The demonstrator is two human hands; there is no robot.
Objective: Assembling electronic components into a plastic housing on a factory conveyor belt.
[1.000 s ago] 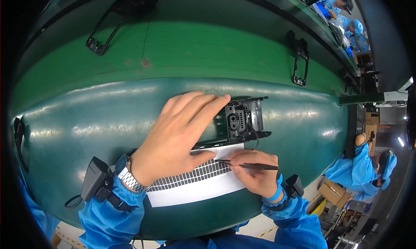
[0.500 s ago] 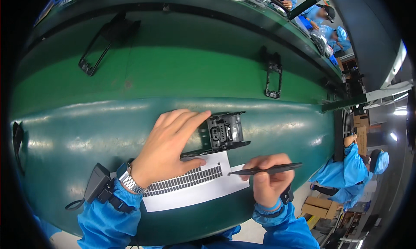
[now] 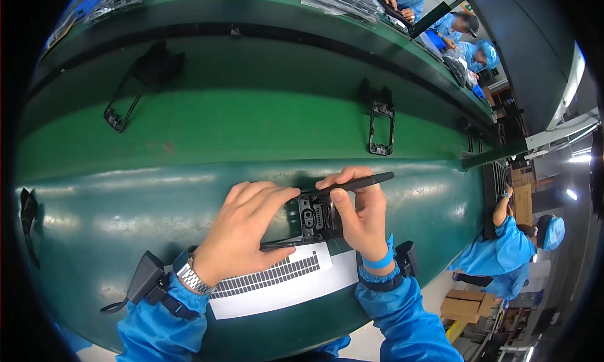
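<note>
A black plastic housing (image 3: 309, 218) with a moulded inner part lies on the dark green work surface, in front of me. My left hand (image 3: 234, 231) grips its left end, fingertips at the far edge and thumb along the near edge. Black slim tweezers (image 3: 370, 181) are pinched in my right hand (image 3: 363, 218), held slantwise over the housing's far right part. Their tip points left into the housing, and I cannot make out what is at it. Under the housing's near edge lies a white sheet (image 3: 242, 304) with rows of small black stickers (image 3: 267, 279).
On the green belt beyond lie two black frames, one at the right (image 3: 381, 130) and one at the left (image 3: 124, 104). A black strap-like thing (image 3: 26, 214) is at the left edge. Co-workers in blue sit across the belt; another person (image 3: 503, 261) is at the right, near cardboard boxes (image 3: 462, 305).
My right hand has moved from beside the sheet up and left to the housing, carrying the tweezers; a small dark piece showed at their tip before. The left hand keeps its grip.
</note>
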